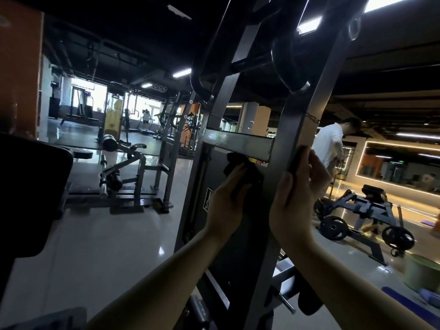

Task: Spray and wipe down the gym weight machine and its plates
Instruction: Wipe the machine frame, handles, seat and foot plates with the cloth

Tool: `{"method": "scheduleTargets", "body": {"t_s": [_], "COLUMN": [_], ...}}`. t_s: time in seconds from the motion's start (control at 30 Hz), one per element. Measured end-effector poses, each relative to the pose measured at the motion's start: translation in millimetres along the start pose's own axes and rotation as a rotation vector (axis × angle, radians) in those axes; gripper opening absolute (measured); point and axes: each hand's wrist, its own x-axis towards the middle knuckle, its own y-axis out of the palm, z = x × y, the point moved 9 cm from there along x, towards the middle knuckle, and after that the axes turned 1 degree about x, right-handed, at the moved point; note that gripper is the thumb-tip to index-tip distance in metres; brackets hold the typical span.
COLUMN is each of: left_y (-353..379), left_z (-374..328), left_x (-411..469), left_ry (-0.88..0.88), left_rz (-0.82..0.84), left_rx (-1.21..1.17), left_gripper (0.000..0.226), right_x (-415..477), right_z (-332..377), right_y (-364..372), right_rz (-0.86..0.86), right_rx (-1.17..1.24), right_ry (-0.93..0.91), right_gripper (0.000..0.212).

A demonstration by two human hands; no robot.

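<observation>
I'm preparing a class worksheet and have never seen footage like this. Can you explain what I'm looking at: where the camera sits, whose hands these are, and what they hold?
There is one picture. It comes from a wide-angle camera worn on a person's head, looking forward and down, so both forearms are that person's own. No robot is involved. The person stands close to a gym weight machine, a dark metal frame with a weight plate hanging near its top. The left hand grips a bunched dark cloth against the machine's panel, just under a grey crossbar. The right hand holds a dark flat thing against the upright post; I cannot tell what it is. Behind are other machines and a person in a white shirt.
</observation>
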Motion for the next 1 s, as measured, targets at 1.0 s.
{"method": "scheduleTargets", "body": {"t_s": [1.0], "left_y": [-20.3], "left_z": [109.9], "left_x": [39.6], "left_ry": [-0.335], "left_rz": [0.015], "left_rx": [-0.035], "left_gripper": [0.046], "right_x": [-0.2], "right_z": [-2.9], "right_y": [5.4], "right_rz": [-0.012], "right_rx": [0.032], "right_ry": [0.005], "right_gripper": [0.054]}}
